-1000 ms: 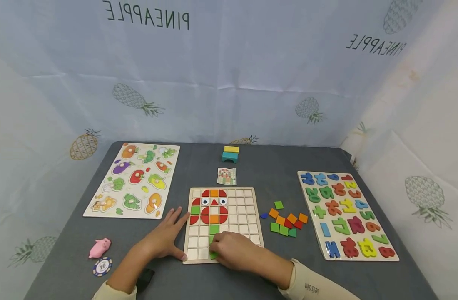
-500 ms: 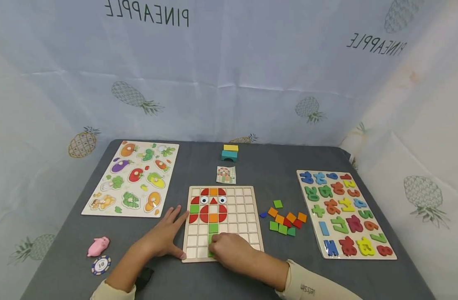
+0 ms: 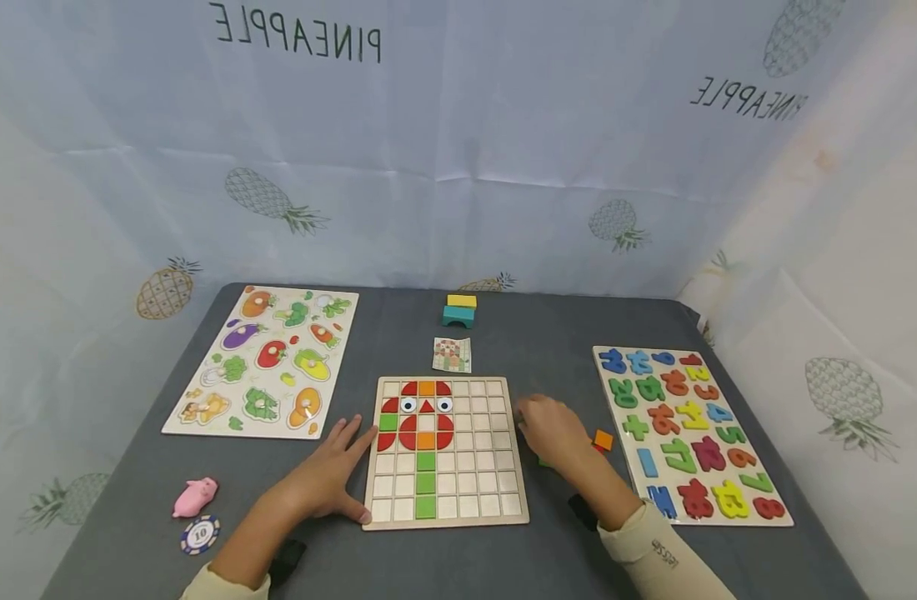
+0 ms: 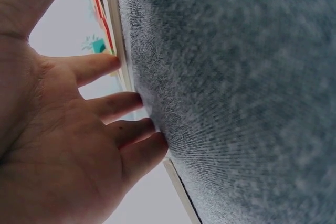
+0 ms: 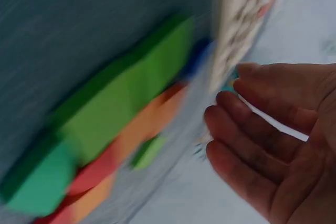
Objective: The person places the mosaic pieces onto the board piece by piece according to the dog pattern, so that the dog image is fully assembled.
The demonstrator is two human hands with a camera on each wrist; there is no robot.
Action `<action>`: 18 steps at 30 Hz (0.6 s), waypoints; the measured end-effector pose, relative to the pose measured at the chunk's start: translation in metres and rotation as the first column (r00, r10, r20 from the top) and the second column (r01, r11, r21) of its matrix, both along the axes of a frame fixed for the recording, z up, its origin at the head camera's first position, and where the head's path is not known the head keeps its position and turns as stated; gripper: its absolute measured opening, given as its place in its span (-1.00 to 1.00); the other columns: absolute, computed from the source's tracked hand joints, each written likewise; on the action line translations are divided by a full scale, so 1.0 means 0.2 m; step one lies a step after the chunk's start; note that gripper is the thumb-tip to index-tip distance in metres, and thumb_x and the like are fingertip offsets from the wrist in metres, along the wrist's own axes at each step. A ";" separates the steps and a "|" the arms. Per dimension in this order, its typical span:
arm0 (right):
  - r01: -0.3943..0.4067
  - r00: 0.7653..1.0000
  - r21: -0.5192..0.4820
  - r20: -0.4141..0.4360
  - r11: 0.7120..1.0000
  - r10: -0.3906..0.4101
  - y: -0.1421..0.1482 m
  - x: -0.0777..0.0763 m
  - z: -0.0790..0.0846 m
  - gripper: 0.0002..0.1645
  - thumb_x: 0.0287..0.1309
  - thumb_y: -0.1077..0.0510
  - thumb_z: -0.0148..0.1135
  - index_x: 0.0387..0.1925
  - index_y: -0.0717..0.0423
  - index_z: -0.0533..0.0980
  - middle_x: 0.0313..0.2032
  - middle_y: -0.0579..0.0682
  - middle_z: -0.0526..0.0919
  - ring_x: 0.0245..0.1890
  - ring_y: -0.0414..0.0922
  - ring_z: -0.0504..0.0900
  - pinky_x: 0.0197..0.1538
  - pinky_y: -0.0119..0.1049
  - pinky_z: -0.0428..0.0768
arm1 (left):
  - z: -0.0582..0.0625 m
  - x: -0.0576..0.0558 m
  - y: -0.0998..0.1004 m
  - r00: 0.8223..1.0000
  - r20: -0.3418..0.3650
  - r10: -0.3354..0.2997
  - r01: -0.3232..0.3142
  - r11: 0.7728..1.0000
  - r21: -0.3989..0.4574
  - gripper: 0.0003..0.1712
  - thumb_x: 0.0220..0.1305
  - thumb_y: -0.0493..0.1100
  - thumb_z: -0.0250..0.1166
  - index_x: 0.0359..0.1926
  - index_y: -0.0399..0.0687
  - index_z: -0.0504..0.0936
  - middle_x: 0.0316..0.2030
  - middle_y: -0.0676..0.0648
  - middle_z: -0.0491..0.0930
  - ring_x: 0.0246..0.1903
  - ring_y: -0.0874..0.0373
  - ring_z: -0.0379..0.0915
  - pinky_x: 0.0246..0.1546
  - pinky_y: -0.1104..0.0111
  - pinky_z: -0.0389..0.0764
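A wooden grid board [image 3: 477, 483] lies in the middle of the table, holding red, orange and green pieces that form a face over a green column. Spread along the board's left edge, my left hand [image 3: 327, 475] touches it with thumb and fingertips; the left wrist view shows straight fingers [image 4: 113, 106] at the rim. My right hand [image 3: 554, 433] is just right of the board, above loose tiles it mostly covers. In the right wrist view its loosely bent fingers [image 5: 252, 145] hold nothing. Below them lie blurred green tiles [image 5: 126, 90], a blue piece [image 5: 198, 57] and red and orange ones.
A vegetable puzzle [image 3: 267, 362] lies at back left, a letter and number puzzle [image 3: 691, 433] at right. Behind the board are a small picture card [image 3: 452, 355] and stacked blocks [image 3: 459, 315]. A pink pig [image 3: 195, 497] and a poker chip [image 3: 200, 535] lie at left.
My right hand has left the lower part of the green column and moved right to the loose tiles, uncovering the green tiles in the board. The left hand has stayed at the board's edge.
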State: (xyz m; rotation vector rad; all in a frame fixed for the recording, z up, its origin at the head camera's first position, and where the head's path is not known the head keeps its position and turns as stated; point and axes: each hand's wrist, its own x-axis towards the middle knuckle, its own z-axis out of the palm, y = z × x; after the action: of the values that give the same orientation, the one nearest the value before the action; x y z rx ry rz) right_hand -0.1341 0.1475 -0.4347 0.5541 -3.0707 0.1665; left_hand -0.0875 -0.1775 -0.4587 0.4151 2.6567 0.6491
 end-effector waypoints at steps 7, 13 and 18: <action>0.028 0.999 0.036 0.025 0.999 -0.029 0.13 -0.03 -0.08 -0.98 -0.02 0.24 0.28 -0.48 0.13 0.58 -0.51 -0.03 0.50 -0.52 -0.11 0.53 -0.46 -0.20 0.51 | -0.01 -0.01 0.00 1.000 0.019 -0.001 0.001 1.000 -0.010 0.38 -0.59 0.20 0.57 0.36 -0.03 0.09 0.37 -0.22 -0.10 0.35 -0.21 -0.31 0.14 -0.11 0.12; -0.008 0.996 -0.015 0.093 1.000 0.009 0.17 -0.05 -0.08 -0.88 -0.13 0.36 0.29 -0.56 0.12 0.53 -0.52 -0.03 0.48 -0.50 -0.10 0.50 -0.43 -0.22 0.48 | 0.01 0.00 0.00 0.999 0.035 0.001 0.000 1.000 -0.007 0.37 -0.57 0.19 0.56 0.36 -0.04 0.09 0.37 -0.22 -0.11 0.35 -0.22 -0.31 0.14 -0.12 0.13; -0.036 0.999 -0.051 0.004 0.998 0.036 0.14 -0.06 -0.04 -0.88 -0.16 0.35 0.30 -0.51 0.12 0.55 -0.51 -0.04 0.50 -0.51 -0.12 0.49 -0.46 -0.25 0.48 | 0.01 -0.01 0.00 1.000 0.026 -0.003 0.004 1.000 -0.022 0.37 -0.55 0.18 0.57 0.36 -0.05 0.08 0.37 -0.23 -0.11 0.34 -0.22 -0.31 0.15 -0.11 0.12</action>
State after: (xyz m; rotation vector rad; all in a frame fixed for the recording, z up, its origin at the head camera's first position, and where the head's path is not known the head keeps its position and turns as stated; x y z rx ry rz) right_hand -0.1460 0.1760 -0.4431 0.6075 -3.0532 0.2460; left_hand -0.0900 -0.1768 -0.4563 0.4023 2.6356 0.6194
